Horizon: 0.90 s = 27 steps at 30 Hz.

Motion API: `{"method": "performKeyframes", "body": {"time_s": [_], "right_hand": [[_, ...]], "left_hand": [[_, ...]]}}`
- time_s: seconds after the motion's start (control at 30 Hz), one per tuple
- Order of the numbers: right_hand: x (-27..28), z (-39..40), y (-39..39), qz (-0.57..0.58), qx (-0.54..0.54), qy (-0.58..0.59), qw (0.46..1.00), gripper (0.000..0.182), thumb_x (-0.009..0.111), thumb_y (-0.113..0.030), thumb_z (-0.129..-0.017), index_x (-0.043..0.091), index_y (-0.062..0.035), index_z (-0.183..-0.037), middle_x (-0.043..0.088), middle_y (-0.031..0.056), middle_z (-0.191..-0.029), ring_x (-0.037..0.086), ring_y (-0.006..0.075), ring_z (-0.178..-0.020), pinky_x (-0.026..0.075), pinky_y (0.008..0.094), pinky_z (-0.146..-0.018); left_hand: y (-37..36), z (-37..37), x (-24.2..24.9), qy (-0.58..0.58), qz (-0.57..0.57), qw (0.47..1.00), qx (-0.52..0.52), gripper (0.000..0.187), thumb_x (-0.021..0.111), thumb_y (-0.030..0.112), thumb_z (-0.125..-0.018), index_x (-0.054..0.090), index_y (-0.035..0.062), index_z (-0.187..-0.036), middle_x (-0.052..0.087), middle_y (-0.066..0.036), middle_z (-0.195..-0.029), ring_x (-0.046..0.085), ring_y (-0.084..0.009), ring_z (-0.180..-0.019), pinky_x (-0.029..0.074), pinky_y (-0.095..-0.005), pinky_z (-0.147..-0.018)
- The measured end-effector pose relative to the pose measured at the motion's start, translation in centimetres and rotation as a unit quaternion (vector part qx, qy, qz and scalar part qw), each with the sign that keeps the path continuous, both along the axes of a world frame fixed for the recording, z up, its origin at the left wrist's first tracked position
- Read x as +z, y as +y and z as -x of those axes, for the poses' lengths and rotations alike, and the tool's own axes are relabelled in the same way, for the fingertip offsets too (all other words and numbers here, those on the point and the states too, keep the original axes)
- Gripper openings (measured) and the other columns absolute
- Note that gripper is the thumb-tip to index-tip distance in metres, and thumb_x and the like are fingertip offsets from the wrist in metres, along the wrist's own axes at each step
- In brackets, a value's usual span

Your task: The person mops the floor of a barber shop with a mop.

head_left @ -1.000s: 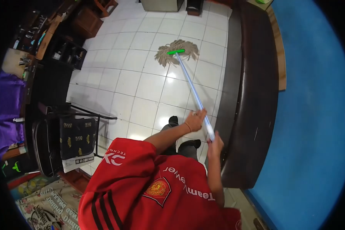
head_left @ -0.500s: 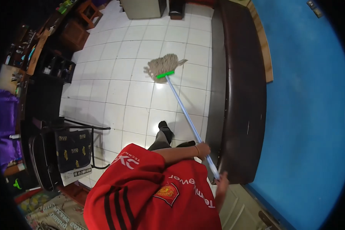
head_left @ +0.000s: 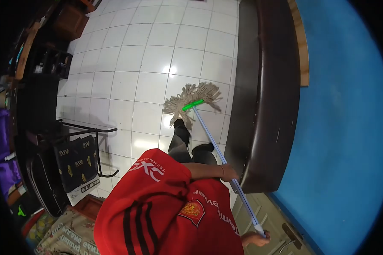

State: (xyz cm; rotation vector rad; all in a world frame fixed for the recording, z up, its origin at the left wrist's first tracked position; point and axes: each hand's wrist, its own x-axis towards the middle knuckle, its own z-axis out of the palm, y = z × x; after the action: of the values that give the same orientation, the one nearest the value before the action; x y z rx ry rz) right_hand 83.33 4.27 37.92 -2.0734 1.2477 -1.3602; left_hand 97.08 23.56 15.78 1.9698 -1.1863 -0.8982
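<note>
My left hand [head_left: 230, 173] is wrapped round the middle of a light-blue mop handle [head_left: 207, 131]. Lower right in the view, my right hand [head_left: 258, 239] grips the handle's top end. The handle slants away to a green clamp [head_left: 193, 105], from which the grey-brown mop strands [head_left: 204, 91] fan out on the white tiles. Some strands lie against the toe of my dark-covered left foot [head_left: 179, 124]. My other foot [head_left: 203, 148] is beside the handle.
A long dark padded bench [head_left: 276, 97] runs along the right, by a blue wall [head_left: 340, 127]. At left stand a metal-framed chair [head_left: 98, 148] with a dark patterned cloth, and a black shelf [head_left: 61, 63]. A pale door [head_left: 264, 212] is at lower right.
The mop head has come closer to my feet and slightly right, its strands spreading wider. My right hand has moved down and right with the handle end. The view has shifted.
</note>
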Motion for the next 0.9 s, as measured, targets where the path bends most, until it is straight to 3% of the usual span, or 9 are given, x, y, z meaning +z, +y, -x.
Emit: {"method": "performKeyframes", "body": {"time_s": [0.1, 0.2, 0.23, 0.27, 0.43, 0.5, 0.63, 0.77, 0.9], "right_hand": [[-6.2, -2.2, 0.3, 0.16, 0.128, 0.184, 0.961, 0.031, 0.037, -0.023, -0.085, 0.055, -0.0009, -0.074, 0.057, 0.0138, -0.07, 0.054, 0.0237, -0.063, 0.045, 0.0354, -0.056], [-14.0, -7.6, 2.6, -0.091, 0.187, 0.227, 0.951, 0.025, 0.043, -0.017, -0.083, 0.057, 0.0032, -0.082, 0.055, 0.0108, -0.066, 0.054, 0.0214, -0.057, 0.045, 0.0301, -0.049], [-15.6, -9.7, 5.5, 0.058, 0.316, 0.252, 0.913, 0.024, 0.047, -0.017, -0.082, 0.058, 0.0037, -0.082, 0.053, 0.0093, -0.063, 0.05, 0.0186, -0.051, 0.042, 0.0274, -0.044], [-16.7, -11.4, 8.3, -0.276, 0.334, 0.146, 0.89, 0.024, 0.049, -0.02, -0.082, 0.06, 0.0009, -0.083, 0.051, 0.0079, -0.061, 0.046, 0.015, -0.047, 0.039, 0.026, -0.041], [-20.9, -18.9, 17.6, -0.384, 0.637, 0.42, 0.52, 0.027, 0.054, -0.03, -0.083, 0.053, -0.0041, -0.077, 0.048, 0.001, -0.062, 0.045, 0.0084, -0.05, 0.039, 0.0233, -0.043], [-25.2, -19.0, 19.5, -0.321, 0.72, 0.407, 0.461, 0.028, 0.053, -0.032, -0.083, 0.051, -0.0034, -0.08, 0.048, 0.0014, -0.06, 0.045, 0.0087, -0.049, 0.039, 0.0246, -0.045], [-27.7, -13.7, 19.4, -0.268, 0.731, 0.419, 0.468, 0.031, 0.053, -0.032, -0.083, 0.05, -0.0015, -0.079, 0.051, 0.0025, -0.061, 0.046, 0.0096, -0.05, 0.038, 0.025, -0.045], [-26.5, -7.1, 8.9, -0.388, 0.693, 0.403, 0.455, 0.035, 0.052, -0.032, -0.082, 0.053, 0.0026, -0.078, 0.053, 0.0103, -0.063, 0.051, 0.0179, -0.056, 0.042, 0.032, -0.054], [-19.7, -1.8, -4.3, -0.243, 0.654, 0.39, 0.601, 0.021, 0.053, -0.015, -0.083, 0.058, 0.0047, -0.081, 0.056, 0.013, -0.079, 0.053, 0.0203, -0.074, 0.041, 0.0289, -0.067]], "left_hand": [[3.6, -1.2, -2.2, -0.047, -0.081, 0.976, 0.199, 0.027, 0.052, 0.021, -0.073, 0.052, 0.0135, -0.099, 0.054, -0.009, -0.097, 0.052, -0.0264, -0.095, 0.042, -0.042, -0.072], [7.0, -2.1, -6.0, -0.189, -0.126, 0.874, 0.429, 0.03, 0.048, 0.018, -0.074, 0.05, 0.0111, -0.103, 0.052, -0.013, -0.104, 0.051, -0.0264, -0.099, 0.041, -0.049, -0.072], [9.0, -2.8, -5.2, -0.198, -0.144, 0.847, 0.472, 0.034, 0.047, 0.017, -0.074, 0.049, 0.009, -0.107, 0.05, -0.015, -0.106, 0.05, -0.0264, -0.102, 0.041, -0.0481, -0.074], [10.8, -3.5, -4.6, -0.206, -0.156, 0.836, 0.485, 0.034, 0.047, 0.017, -0.074, 0.049, 0.009, -0.107, 0.05, -0.015, -0.106, 0.05, -0.0264, -0.102, 0.041, -0.0481, -0.074], [14.9, -1.8, -0.2, -0.067, -0.179, 0.79, 0.583, 0.059, 0.052, 0.016, -0.072, 0.03, 0.0049, -0.126, 0.035, -0.019, -0.127, 0.044, -0.0296, -0.109, 0.041, -0.046, -0.08], [14.2, -0.4, -1.4, -0.056, -0.186, 0.775, 0.601, 0.067, 0.054, 0.017, -0.071, 0.023, 0.0054, -0.129, 0.029, -0.02, -0.131, 0.042, -0.0309, -0.111, 0.041, -0.047, -0.081], [12.6, 3.7, -3.2, -0.074, -0.197, 0.732, 0.649, 0.059, 0.052, 0.017, -0.073, 0.031, 0.008, -0.127, 0.03, -0.017, -0.132, 0.039, -0.0314, -0.115, 0.038, -0.0491, -0.084], [9.7, 8.4, -3.0, -0.137, -0.266, 0.861, 0.412, 0.048, 0.045, 0.018, -0.077, 0.039, 0.0274, -0.123, 0.032, -0.005, -0.134, 0.032, -0.0332, -0.12, 0.03, -0.0556, -0.089], [4.7, 7.7, -0.9, -0.086, -0.228, 0.936, 0.255, 0.044, 0.045, 0.025, -0.079, 0.035, 0.0356, -0.12, 0.033, -0.004, -0.132, 0.028, -0.0352, -0.123, 0.029, -0.057, -0.09]]}}
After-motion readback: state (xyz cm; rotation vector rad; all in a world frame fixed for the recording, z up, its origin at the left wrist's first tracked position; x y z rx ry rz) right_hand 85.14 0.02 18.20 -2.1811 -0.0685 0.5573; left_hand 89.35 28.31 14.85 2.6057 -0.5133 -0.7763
